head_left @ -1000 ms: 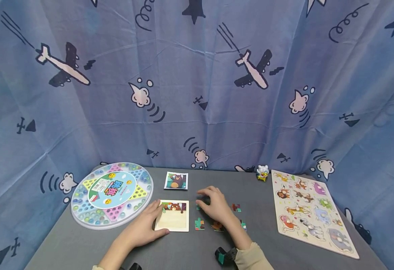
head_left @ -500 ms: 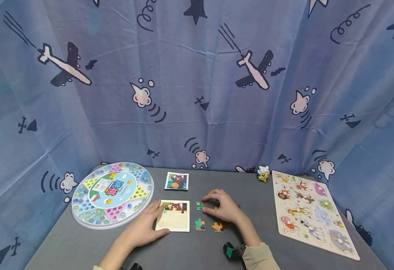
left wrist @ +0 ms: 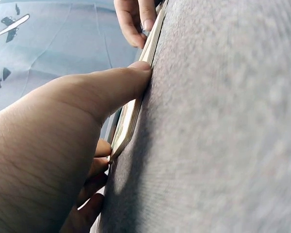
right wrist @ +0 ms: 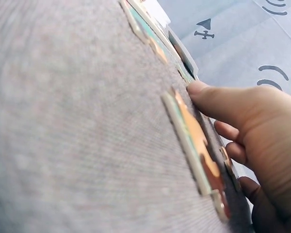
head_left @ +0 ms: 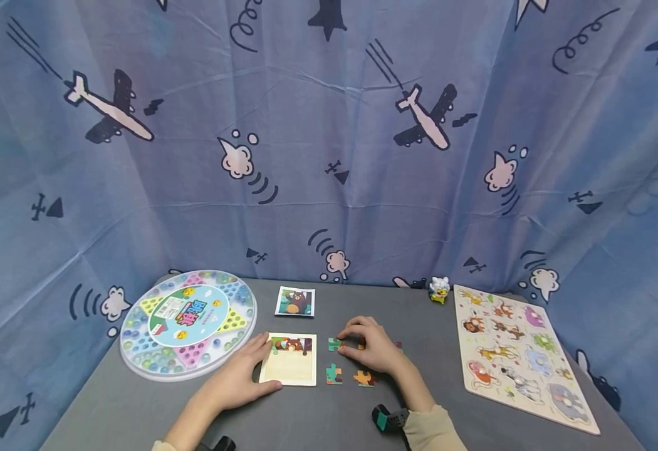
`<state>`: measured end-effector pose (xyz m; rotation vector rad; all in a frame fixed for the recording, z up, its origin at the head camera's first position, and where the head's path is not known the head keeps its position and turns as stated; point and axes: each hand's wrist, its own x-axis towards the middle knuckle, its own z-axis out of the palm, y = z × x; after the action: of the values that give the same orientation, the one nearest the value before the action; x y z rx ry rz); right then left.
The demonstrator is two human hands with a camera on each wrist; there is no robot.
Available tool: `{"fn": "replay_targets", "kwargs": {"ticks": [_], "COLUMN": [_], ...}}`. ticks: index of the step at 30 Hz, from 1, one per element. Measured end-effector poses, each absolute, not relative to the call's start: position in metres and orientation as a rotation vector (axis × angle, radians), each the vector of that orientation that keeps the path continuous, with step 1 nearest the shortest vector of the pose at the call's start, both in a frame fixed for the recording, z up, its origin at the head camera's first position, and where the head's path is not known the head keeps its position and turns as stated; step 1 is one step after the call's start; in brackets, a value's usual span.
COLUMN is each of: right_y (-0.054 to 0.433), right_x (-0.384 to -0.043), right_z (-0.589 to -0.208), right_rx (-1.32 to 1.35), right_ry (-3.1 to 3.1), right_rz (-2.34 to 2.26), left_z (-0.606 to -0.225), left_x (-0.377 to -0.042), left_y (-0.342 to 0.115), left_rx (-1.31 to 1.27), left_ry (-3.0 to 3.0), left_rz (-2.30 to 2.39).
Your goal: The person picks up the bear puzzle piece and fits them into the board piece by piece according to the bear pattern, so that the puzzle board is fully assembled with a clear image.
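My left hand (head_left: pixel 243 374) holds the left side of a wooden puzzle tray (head_left: pixel 289 374), its thumb at the near edge and fingers along the left edge. A bear picture strip fills the tray's top row; bare wood shows below. My right hand (head_left: pixel 373 346) pinches a small green puzzle piece (head_left: pixel 333 344) just right of the tray, thumb and forefinger at its edges. Nearer me lie a teal puzzle piece (head_left: pixel 333 374) and an orange-brown puzzle piece (head_left: pixel 364 378), the latter large in the right wrist view. Other pieces are partly hidden under the right hand.
A bear picture card (head_left: pixel 295 302) lies behind the tray. At left sits a round marble game board (head_left: pixel 188 326). A small toy figure (head_left: pixel 438 289) and a wooden animal puzzle board (head_left: pixel 523 357) are at right. A patterned blue curtain (head_left: pixel 329 156) hangs behind the grey table (head_left: pixel 312 426).
My right hand has come right and toward me, bringing its fingertips down to the green piece, then stayed still. My left hand keeps its place on the tray.
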<state>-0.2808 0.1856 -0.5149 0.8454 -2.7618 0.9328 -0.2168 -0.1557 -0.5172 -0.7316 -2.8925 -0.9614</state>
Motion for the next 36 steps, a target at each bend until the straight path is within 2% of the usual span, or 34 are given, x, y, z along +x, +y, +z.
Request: {"fn": "replay_targets", "kwargs": {"ticks": [24,36], "right_y": [0.184,0.178], "right_x": [-0.28,-0.279], "right_z": [-0.515,-0.499], "right_rx": [0.815,0.747], "right_ry": [-2.763,-2.785], "right_rz": [0.94,0.972], "left_z": [-0.514,-0.513], "left_x": [-0.219,-0.217], "left_y": [-0.164,-0.164], "left_rx": [-0.784,-0.77], "left_ry": [-2.901,-2.924], "left_rz": [-0.948,-0.938]}}
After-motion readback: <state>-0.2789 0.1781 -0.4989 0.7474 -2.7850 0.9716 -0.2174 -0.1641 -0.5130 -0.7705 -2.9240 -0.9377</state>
